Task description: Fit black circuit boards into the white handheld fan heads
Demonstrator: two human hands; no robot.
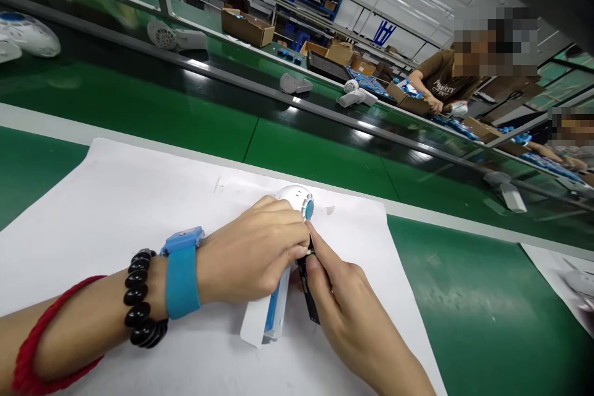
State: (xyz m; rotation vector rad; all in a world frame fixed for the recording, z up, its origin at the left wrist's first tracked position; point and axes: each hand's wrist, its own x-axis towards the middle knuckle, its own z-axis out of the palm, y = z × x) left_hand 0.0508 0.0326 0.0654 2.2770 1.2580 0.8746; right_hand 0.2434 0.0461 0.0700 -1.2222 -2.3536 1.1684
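Observation:
A white handheld fan [291, 194] with a blue disc in its slotted round head lies on the white paper sheet [153, 198]. Its handle [260, 320] is opened up, showing a blue strip inside. My left hand [260, 244] is closed over the fan's neck, thumb and fingertips pinching near the top of a narrow black circuit board [308, 298]. From the other side, my right hand [336, 284] grips that board between thumb and fingers, beside the handle. The spot where both hands' fingertips meet is mostly covered.
Beyond the sheet runs a green conveyor belt [204, 117] with a metal rail. White and grey fan housings [179, 37] sit along it. A cardboard box [247, 26] stands on the far side. Two other people work at the right, with a worker's hand [434, 104] visible.

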